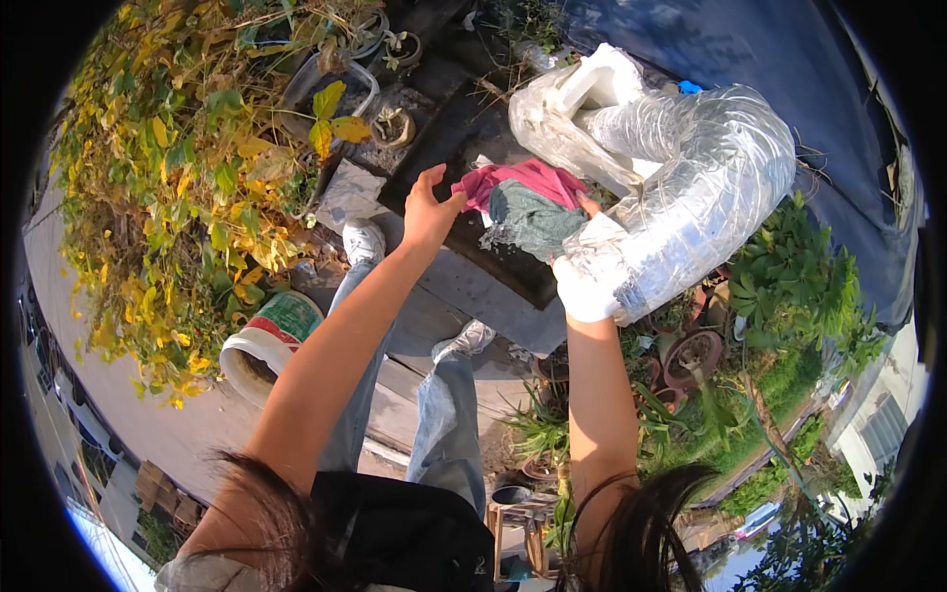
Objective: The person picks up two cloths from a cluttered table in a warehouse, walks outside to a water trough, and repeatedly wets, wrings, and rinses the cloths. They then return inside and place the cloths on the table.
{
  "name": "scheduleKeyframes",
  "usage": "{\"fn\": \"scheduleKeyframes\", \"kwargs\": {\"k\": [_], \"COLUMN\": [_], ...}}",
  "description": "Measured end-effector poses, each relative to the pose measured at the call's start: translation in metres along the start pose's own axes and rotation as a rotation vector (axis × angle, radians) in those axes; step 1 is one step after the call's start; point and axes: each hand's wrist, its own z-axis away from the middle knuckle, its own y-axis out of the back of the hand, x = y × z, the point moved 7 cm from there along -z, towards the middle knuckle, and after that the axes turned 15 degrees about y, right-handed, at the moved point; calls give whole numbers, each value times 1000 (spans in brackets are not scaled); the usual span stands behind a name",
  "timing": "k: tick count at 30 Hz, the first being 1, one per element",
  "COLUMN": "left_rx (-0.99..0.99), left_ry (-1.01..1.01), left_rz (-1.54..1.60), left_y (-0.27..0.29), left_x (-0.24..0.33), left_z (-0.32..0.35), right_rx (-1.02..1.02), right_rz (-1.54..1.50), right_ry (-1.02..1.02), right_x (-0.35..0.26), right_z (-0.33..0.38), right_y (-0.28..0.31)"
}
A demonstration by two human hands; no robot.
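Note:
A crumpled pink cloth [523,178] and a grey-green cloth [533,215] lie bunched together in front of me, over a dark, shallow tray-like surface [498,259]. At the bundle's left end is my left hand [431,209], its fingers apart and the thumb side touching the pink cloth. My right hand [586,286] is at the right end, partly washed out by sunlight. Its fingertips and thumb show on either side of the grey-green cloth, gripping it. Right beside that hand, a large silver foil duct [715,187] wrapped in clear plastic bends round and hides part of the fingers.
White foam pieces [602,74] in plastic sit behind the duct. Yellowing leafy plants [187,197] crowd the left, above a tipped white bucket [252,365]. Flowerpots [692,357] and green plants stand at the right. My shoes [464,338] rest on paving below the tray.

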Motion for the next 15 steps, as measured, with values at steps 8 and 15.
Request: {"fn": "scheduleKeyframes", "kwargs": {"k": [8, 15], "left_rx": [-1035, -986], "left_ry": [860, 590], "left_rz": [1032, 1160], "left_y": [-104, -131], "left_x": [-23, -24], "left_z": [47, 37], "right_rx": [196, -749], "right_rz": [739, 1737], "right_ry": [-87, 485], "right_x": [21, 34], "right_z": [72, 130], "right_y": [-22, -147]}}
